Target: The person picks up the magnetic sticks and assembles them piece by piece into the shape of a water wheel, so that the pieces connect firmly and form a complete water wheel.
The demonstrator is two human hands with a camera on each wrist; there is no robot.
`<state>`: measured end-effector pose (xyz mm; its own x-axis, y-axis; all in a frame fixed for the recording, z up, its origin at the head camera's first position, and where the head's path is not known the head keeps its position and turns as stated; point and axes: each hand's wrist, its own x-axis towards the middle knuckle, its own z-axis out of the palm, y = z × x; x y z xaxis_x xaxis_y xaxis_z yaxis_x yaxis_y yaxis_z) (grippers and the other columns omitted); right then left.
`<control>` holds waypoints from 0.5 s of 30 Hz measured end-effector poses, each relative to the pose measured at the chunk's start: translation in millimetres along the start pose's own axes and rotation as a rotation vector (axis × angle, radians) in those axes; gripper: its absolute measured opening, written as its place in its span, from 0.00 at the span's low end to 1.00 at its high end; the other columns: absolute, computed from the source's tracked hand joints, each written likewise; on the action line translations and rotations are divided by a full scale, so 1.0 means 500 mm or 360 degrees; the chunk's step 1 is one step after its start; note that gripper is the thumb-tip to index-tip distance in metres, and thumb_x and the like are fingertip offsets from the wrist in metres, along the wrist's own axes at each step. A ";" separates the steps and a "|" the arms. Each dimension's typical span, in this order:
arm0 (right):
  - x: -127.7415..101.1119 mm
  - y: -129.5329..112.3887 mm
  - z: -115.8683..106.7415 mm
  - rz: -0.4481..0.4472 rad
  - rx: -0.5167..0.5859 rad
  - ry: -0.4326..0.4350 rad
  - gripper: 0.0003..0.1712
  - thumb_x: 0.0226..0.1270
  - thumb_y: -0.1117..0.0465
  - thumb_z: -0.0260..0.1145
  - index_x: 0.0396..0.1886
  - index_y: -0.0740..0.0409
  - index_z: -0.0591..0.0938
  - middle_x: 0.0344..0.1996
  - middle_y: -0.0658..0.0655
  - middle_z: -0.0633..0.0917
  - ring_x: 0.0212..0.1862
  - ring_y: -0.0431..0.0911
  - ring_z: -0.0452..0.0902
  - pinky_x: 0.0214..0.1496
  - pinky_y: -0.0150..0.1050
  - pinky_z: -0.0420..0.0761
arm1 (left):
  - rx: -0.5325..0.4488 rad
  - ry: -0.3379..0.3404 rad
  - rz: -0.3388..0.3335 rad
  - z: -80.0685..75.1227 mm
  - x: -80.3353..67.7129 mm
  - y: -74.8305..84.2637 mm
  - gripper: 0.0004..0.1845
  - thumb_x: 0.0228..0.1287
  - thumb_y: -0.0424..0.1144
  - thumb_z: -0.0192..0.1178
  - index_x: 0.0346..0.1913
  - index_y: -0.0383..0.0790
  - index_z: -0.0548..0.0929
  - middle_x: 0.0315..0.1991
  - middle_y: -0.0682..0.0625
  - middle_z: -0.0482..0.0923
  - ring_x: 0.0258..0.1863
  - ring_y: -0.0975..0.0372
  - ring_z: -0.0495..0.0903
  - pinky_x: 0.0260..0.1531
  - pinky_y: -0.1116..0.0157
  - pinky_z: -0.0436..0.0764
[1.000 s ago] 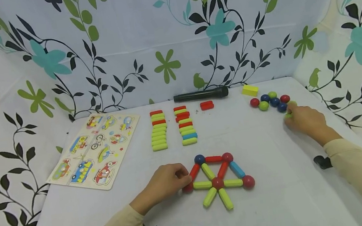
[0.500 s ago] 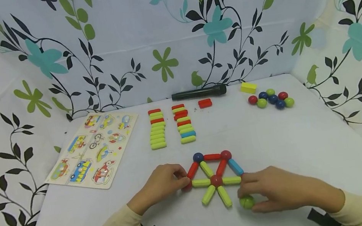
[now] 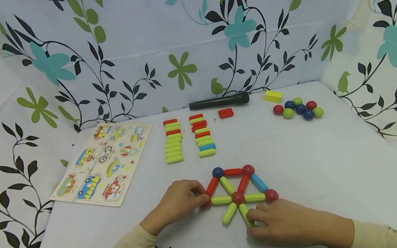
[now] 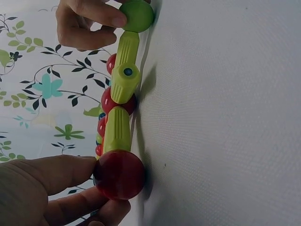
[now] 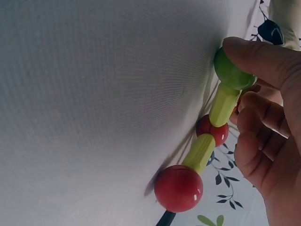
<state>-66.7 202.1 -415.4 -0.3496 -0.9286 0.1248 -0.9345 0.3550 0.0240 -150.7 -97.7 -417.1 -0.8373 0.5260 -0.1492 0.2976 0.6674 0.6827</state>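
Note:
On the white table lies a flat figure of magnetic rods and balls, with green rods spreading from a central red ball point(image 3: 237, 198). My left hand point(image 3: 178, 199) pinches the red ball point(image 4: 120, 175) at the figure's left corner between thumb and fingers. At the front, my right hand point(image 3: 292, 223) grips a green ball point(image 5: 231, 70), which sits right at the end of a green rod point(image 5: 225, 104); in the head view the hand hides this ball. A blue rod point(image 3: 259, 183) leads to the red ball point(image 3: 271, 195) at the right corner, just behind my right hand.
Two columns of rods point(image 3: 173, 146) lie at the back middle, near a pair of red rods point(image 3: 225, 113). Behind are a black microphone point(image 3: 219, 102) and a yellow block point(image 3: 273, 96). Loose balls point(image 3: 308, 115) cluster at the back right. A picture puzzle board point(image 3: 103, 167) lies left.
My right hand has brought a green ball from the back-right cluster to the front rod of the figure. My left hand has stayed at the left red ball.

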 end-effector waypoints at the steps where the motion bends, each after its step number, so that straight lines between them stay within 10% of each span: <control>1: 0.000 0.000 0.001 0.0002 -0.0010 0.0003 0.22 0.61 0.46 0.77 0.53 0.38 0.82 0.45 0.43 0.77 0.36 0.35 0.69 0.34 0.16 0.60 | 0.0002 0.0003 0.0000 -0.001 0.000 0.000 0.03 0.64 0.42 0.69 0.35 0.48 0.87 0.27 0.61 0.80 0.26 0.64 0.75 0.27 0.67 0.74; 15: 0.003 0.007 0.008 0.0011 0.0018 0.0035 0.23 0.61 0.44 0.76 0.55 0.38 0.82 0.48 0.43 0.79 0.38 0.34 0.71 0.37 0.16 0.66 | -0.0006 0.0000 -0.0027 -0.001 0.001 0.002 0.03 0.63 0.43 0.70 0.35 0.48 0.87 0.27 0.60 0.80 0.26 0.63 0.74 0.26 0.66 0.73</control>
<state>-70.9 201.8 -419.3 -0.3546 -0.9235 0.1467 -0.9328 0.3601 0.0120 -150.9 -97.0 -416.0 -0.8421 0.5149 -0.1608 0.2817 0.6740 0.6830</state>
